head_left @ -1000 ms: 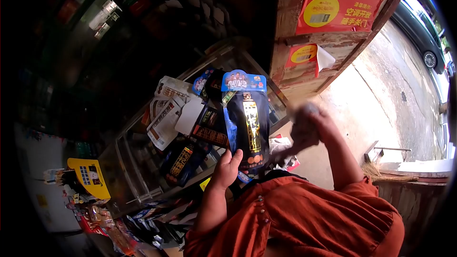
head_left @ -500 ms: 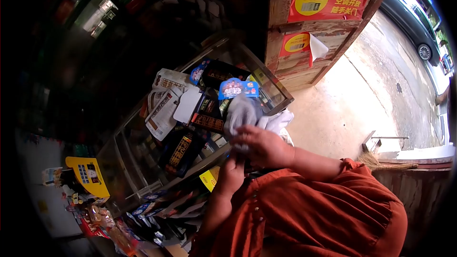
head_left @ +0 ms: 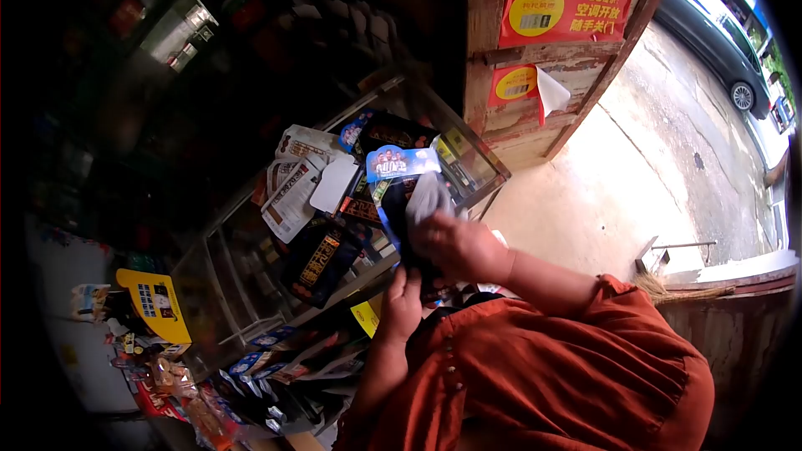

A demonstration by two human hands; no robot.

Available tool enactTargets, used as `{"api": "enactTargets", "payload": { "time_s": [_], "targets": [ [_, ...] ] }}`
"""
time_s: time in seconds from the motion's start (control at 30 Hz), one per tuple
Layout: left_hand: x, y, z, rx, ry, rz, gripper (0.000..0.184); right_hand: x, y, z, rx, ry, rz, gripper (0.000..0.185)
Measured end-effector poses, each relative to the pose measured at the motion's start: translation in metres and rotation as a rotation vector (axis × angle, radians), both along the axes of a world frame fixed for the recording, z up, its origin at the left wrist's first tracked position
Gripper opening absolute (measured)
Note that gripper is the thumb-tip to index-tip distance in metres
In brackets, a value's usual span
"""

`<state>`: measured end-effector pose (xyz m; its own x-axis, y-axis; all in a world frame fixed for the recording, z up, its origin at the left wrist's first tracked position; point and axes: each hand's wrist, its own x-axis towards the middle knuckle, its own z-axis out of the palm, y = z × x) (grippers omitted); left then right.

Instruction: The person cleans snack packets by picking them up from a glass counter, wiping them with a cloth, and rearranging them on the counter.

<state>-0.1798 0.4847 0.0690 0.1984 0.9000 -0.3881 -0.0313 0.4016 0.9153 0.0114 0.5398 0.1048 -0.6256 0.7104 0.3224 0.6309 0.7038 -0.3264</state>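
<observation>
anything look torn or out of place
Yes: the small red-and-yellow paper poster low on the worn wooden panel has its right side peeled and curled, baring white backing, unlike the flatter red poster above. The black pouch with blue top in the left hand is partly covered, so damage there can't be ruled out.

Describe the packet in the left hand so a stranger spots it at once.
Find the glass counter in the middle of the view. At its near edge, the left hand holds a dark packet with a light blue top. Unlike the packets lying on the counter, this one is held, with a gray cloth in the right hand over its front.
</observation>
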Motion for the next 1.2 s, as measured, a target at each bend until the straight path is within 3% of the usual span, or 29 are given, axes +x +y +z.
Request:
{"api": "enactTargets", "payload": {
  "time_s": [0.03, 0.07, 0.1, 0.13, 0.2, 0.23, 0.3, 0.37, 0.4, 0.5, 0.57, 0.63, 0.67, 0.7, 0.77, 0.83, 0.9, 0.97, 1.0, 1.03, 1.07, 1.1, 1.17, 1.2],
  "targets": [
    [-0.006, 0.002, -0.005, -0.008, -0.057, 0.03, 0.032, -0.005, -0.009, -0.011, 0.063, 0.064, 0.131, 0.038],
    [-0.01, 0.005, -0.002, -0.017, -0.066, 0.083, 0.035, -0.011, -0.019, -0.007, 0.165, -0.043, 0.24, 0.037],
    [-0.016, 0.006, -0.012, 0.234, 0.113, 0.036, 0.041, -0.015, -0.025, -0.001, 0.265, -0.151, 0.349, 0.037],
    [-0.016, 0.003, -0.011, 0.267, 0.129, 0.039, 0.044, -0.014, -0.025, -0.001, 0.271, -0.152, 0.354, 0.037],
    [-0.016, -0.002, -0.01, 0.299, 0.145, 0.05, 0.047, -0.011, -0.025, 0.0, -0.027, 0.183, 0.172, 0.035],
    [-0.017, -0.003, -0.012, 0.282, 0.116, 0.062, 0.047, -0.01, -0.024, 0.004, -0.026, 0.182, 0.174, 0.035],
    [-0.017, -0.004, -0.015, 0.248, 0.056, 0.079, 0.048, -0.01, -0.02, 0.02, -0.184, 0.137, -0.111, 0.042],
    [-0.016, -0.006, -0.017, 0.21, -0.005, 0.092, 0.05, -0.02, -0.021, 0.013, 0.087, 0.11, -0.047, 0.035],
    [-0.017, -0.002, -0.013, 0.03, -0.231, 0.091, 0.059, -0.024, -0.021, 0.015, 0.187, 0.126, 0.085, 0.032],
    [-0.018, 0.008, -0.009, -0.051, -0.356, 0.294, 0.045, -0.043, -0.054, 0.002, -0.306, 0.165, 0.066, 0.015],
    [-0.018, 0.011, -0.001, 0.061, -0.274, 0.267, 0.042, -0.044, -0.064, -0.002, -0.196, 0.029, 0.188, 0.017],
    [-0.022, 0.015, 0.005, -0.019, 0.039, 0.306, 0.043, -0.046, -0.072, -0.02, -0.364, 0.06, 0.385, 0.015],
    [-0.017, 0.018, 0.011, -0.021, -0.114, 0.385, 0.046, -0.042, -0.072, -0.001, -0.591, 0.063, 0.417, 0.022],
    [-0.014, 0.019, 0.019, -0.022, -0.268, 0.465, 0.05, -0.034, -0.069, -0.002, -0.593, 0.063, 0.422, 0.022],
    [-0.028, 0.02, 0.024, -0.14, -0.123, 0.498, 0.063, -0.007, -0.063, -0.004, -0.832, 0.271, 0.646, 0.03],
    [-0.036, 0.02, 0.019, -0.116, -0.145, 0.494, 0.064, 0.021, -0.044, 0.02, -0.959, 0.324, 0.624, 0.036],
    [-0.032, 0.014, 0.034, -0.122, -0.077, 0.481, 0.058, 0.05, -0.039, 0.045, -1.167, 0.638, 0.205, 0.038],
    [-0.026, 0.011, 0.033, -0.154, -0.053, 0.401, 0.055, 0.045, -0.025, 0.046, -0.881, 1.17, -0.017, 0.043],
    [-0.03, 0.005, 0.007, 0.082, 0.181, 0.274, 0.055, 0.037, -0.017, 0.057, -0.768, 1.163, -0.055, 0.046],
    [-0.023, 0.001, 0.011, 0.014, 0.121, 0.301, 0.049, 0.029, -0.008, 0.069, -0.656, 1.152, -0.091, 0.049],
    [-0.016, -0.003, 0.016, -0.054, 0.063, 0.332, 0.042, 0.029, 0.009, 0.045, -0.348, 0.954, -0.076, 0.052],
    [-0.014, -0.003, 0.01, -0.054, 0.065, 0.326, 0.042, 0.02, 0.011, 0.037, -0.222, 0.871, -0.028, 0.053],
    [-0.018, -0.004, -0.006, -0.002, -0.218, 0.356, 0.052, -0.005, -0.008, 0.02, -0.26, 0.556, -0.108, 0.056],
    [-0.02, -0.003, 0.007, -0.066, -0.245, 0.428, 0.049, -0.014, -0.018, 0.006, -0.105, 0.393, 0.047, 0.056]
  ]
}}
